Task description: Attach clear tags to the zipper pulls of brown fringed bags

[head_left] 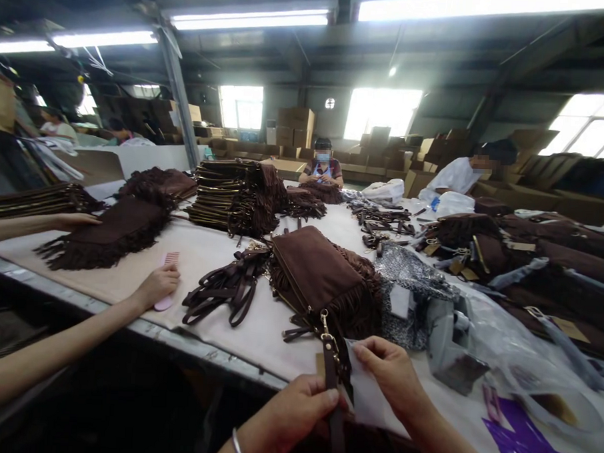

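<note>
My left hand (294, 410), with a bangle on the wrist, grips a dark brown leather strap (330, 368) between thumb and fingers. A metal clasp (325, 321) joins the strap to a brown fringed clutch bag (308, 263) lying on the table. To the right, my right hand (393, 374) pinches the edge of a thin whitish sheet (367, 389) beside the strap. Part of a tan tag (320, 364) shows behind the strap. A bundle of loose brown straps (229, 283) lies left of the clutch.
At left, a co-worker's hand (162, 284) holds a pink comb (164, 302); the other touches a fringed bag (116, 228). Stacked bags (223, 196) stand behind. At right are a grey tape dispenser (449, 346), purple plastic (533, 440) and piled bags (555, 264).
</note>
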`<state>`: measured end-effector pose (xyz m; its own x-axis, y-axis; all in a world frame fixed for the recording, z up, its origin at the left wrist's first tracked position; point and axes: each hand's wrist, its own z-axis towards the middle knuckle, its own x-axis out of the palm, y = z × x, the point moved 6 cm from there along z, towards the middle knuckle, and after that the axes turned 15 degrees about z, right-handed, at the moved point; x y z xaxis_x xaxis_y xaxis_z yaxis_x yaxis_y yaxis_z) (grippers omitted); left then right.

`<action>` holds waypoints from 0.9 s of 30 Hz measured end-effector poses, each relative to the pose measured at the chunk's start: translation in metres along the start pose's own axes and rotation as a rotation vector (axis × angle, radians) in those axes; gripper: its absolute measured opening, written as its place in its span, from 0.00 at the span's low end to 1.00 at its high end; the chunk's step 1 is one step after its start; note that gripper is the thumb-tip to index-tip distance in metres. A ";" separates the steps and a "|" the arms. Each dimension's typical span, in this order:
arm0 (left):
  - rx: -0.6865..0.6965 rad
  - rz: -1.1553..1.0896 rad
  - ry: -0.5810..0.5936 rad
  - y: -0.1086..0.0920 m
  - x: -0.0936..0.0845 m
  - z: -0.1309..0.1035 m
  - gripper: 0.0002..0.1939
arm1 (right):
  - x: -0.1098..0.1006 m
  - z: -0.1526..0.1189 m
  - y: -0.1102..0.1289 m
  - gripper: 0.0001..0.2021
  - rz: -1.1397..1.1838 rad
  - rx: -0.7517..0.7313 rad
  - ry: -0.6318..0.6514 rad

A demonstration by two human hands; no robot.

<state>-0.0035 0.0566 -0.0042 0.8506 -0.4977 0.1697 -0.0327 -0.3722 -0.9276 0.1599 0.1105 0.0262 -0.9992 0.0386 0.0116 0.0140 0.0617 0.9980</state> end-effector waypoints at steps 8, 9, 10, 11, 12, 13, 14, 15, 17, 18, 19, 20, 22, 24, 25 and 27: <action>0.205 0.009 -0.239 -0.050 -0.026 0.009 0.14 | 0.005 -0.023 -0.010 0.14 -0.090 0.060 0.073; 0.229 0.009 -0.289 -0.054 -0.028 0.014 0.14 | 0.006 -0.025 -0.010 0.14 -0.092 0.062 0.080; 0.242 0.015 -0.329 -0.058 -0.029 0.019 0.14 | 0.006 -0.026 -0.010 0.14 -0.093 0.065 0.083; 0.251 0.030 -0.362 -0.059 -0.030 0.022 0.14 | 0.007 -0.028 -0.010 0.13 -0.095 0.067 0.083; 0.260 0.054 -0.389 -0.060 -0.030 0.026 0.14 | 0.007 -0.029 -0.009 0.13 -0.097 0.068 0.081; 0.269 0.082 -0.410 -0.060 -0.030 0.028 0.14 | 0.006 -0.030 -0.008 0.13 -0.099 0.069 0.080; 0.277 0.110 -0.428 -0.059 -0.030 0.030 0.14 | 0.006 -0.031 -0.007 0.13 -0.100 0.072 0.081; 0.285 0.134 -0.442 -0.058 -0.030 0.031 0.14 | 0.006 -0.031 -0.007 0.13 -0.101 0.073 0.082; 0.293 0.175 -0.460 -0.056 -0.030 0.031 0.14 | 0.005 -0.032 -0.007 0.13 -0.099 0.081 0.081; 0.297 0.198 -0.469 -0.055 -0.030 0.031 0.14 | 0.005 -0.032 -0.008 0.13 -0.095 0.087 0.081; 0.301 0.224 -0.480 -0.055 -0.030 0.031 0.14 | 0.005 -0.032 -0.009 0.14 -0.089 0.092 0.082; 0.304 0.251 -0.491 -0.055 -0.030 0.030 0.13 | 0.006 -0.032 -0.011 0.14 -0.081 0.096 0.083; 0.307 0.305 -0.517 -0.055 -0.031 0.028 0.13 | 0.007 -0.032 -0.013 0.14 -0.064 0.100 0.091; 0.318 0.365 -0.537 -0.057 -0.031 0.026 0.13 | 0.008 -0.032 -0.015 0.14 -0.045 0.100 0.100; 0.328 0.398 -0.547 -0.058 -0.031 0.024 0.12 | 0.008 -0.032 -0.016 0.13 -0.035 0.101 0.102; 0.350 0.452 -0.559 -0.060 -0.030 0.021 0.12 | 0.009 -0.032 -0.016 0.13 -0.015 0.099 0.108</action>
<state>-0.0155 0.1106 0.0394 0.9345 -0.0408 -0.3536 -0.3494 0.0851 -0.9331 0.1491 0.0784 0.0122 -0.9975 -0.0707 0.0087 -0.0027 0.1595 0.9872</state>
